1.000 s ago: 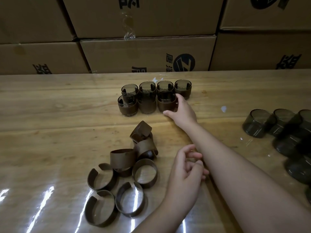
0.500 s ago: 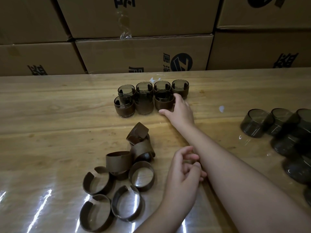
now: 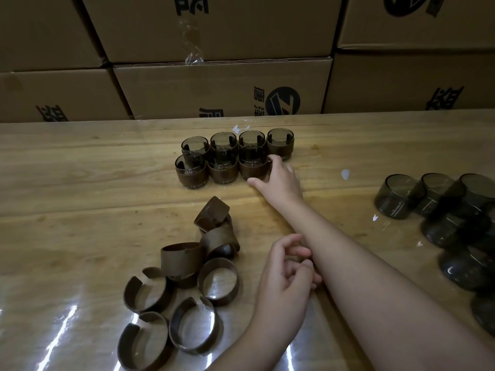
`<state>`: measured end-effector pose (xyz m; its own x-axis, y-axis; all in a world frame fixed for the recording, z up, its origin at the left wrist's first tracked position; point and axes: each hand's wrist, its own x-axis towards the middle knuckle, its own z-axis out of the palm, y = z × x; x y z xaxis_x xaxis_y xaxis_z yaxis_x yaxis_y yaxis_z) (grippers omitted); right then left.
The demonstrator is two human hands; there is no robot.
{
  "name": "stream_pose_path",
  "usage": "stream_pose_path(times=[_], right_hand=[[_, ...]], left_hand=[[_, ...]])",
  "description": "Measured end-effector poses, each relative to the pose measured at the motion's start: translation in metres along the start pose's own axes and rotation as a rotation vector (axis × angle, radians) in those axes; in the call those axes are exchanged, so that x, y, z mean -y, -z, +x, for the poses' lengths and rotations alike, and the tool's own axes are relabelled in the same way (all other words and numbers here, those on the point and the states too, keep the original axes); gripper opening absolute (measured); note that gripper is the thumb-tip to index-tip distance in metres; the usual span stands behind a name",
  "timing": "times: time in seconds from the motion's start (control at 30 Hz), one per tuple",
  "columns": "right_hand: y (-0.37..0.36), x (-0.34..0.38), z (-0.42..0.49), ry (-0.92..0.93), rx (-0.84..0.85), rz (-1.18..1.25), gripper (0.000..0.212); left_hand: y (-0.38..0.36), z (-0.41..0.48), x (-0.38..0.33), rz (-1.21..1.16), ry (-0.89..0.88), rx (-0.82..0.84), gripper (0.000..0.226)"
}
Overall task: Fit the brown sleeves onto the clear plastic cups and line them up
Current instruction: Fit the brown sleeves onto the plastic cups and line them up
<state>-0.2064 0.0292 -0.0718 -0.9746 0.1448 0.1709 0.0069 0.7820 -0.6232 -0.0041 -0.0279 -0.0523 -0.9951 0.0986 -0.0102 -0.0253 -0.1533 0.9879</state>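
Observation:
Several sleeved cups (image 3: 223, 156) stand in two rows at the middle back of the wooden table (image 3: 80, 199). My right hand (image 3: 281, 180) reaches out to the front row's rightmost sleeved cup (image 3: 253, 166), with thumb in front and fingers curled round its right side. My left hand (image 3: 286, 274) hovers near my right forearm, fingers loosely curled and holding nothing. Left of it lies a pile of loose brown sleeves (image 3: 184, 274), some split open. Bare smoky clear cups (image 3: 399, 196) lie on their sides at the right edge.
Stacked cardboard boxes (image 3: 219, 89) form a wall along the table's far edge. Small white scraps (image 3: 345, 174) lie on the table right of the cup rows. Glossy film covers the table's near part.
My right hand stays on the same sleeved cup, and my left hand keeps its place. Only the view has shifted slightly.

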Motion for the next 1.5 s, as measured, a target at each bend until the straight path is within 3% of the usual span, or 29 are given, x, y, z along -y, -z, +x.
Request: stream_pose_path(times=[0.23, 0.53, 0.7, 0.83, 0.9, 0.97, 1.17, 1.27, 1.5], right_hand=[[0.032, -0.023, -0.041, -0.075, -0.059, 0.463, 0.047], [0.116, -0.090, -0.098, -0.277, -0.252, 0.045, 0.076], [0.128, -0.099, -0.102, -0.344, -0.260, -0.001, 0.048], [0.135, -0.094, -0.111, -0.302, -0.312, 0.106, 0.023], [0.129, -0.084, -0.123, -0.236, -0.269, 0.169, 0.012], [0.120, -0.069, -0.140, -0.200, -0.177, 0.378, 0.008], [0.096, -0.039, -0.177, -0.074, -0.001, 0.807, 0.014], [0.089, -0.034, -0.183, 0.003, 0.002, 0.969, 0.017], [0.086, -0.039, -0.181, 0.076, -0.016, 1.068, 0.029]], left_hand=[[0.000, -0.001, -0.001, -0.017, 0.007, -0.030, 0.036], [0.005, -0.006, -0.013, -0.127, 0.025, -0.075, 0.024], [0.008, -0.006, -0.014, -0.171, 0.051, -0.125, 0.024], [0.009, -0.006, -0.013, -0.188, 0.071, -0.129, 0.023], [0.009, -0.005, -0.012, -0.189, 0.082, -0.140, 0.022], [0.010, -0.005, -0.009, -0.177, 0.086, -0.145, 0.021], [0.012, 0.001, -0.010, -0.299, 0.110, -0.112, 0.035], [0.013, 0.004, -0.012, -0.353, 0.134, -0.048, 0.037], [0.013, 0.004, -0.006, -0.323, 0.092, 0.061, 0.061]])
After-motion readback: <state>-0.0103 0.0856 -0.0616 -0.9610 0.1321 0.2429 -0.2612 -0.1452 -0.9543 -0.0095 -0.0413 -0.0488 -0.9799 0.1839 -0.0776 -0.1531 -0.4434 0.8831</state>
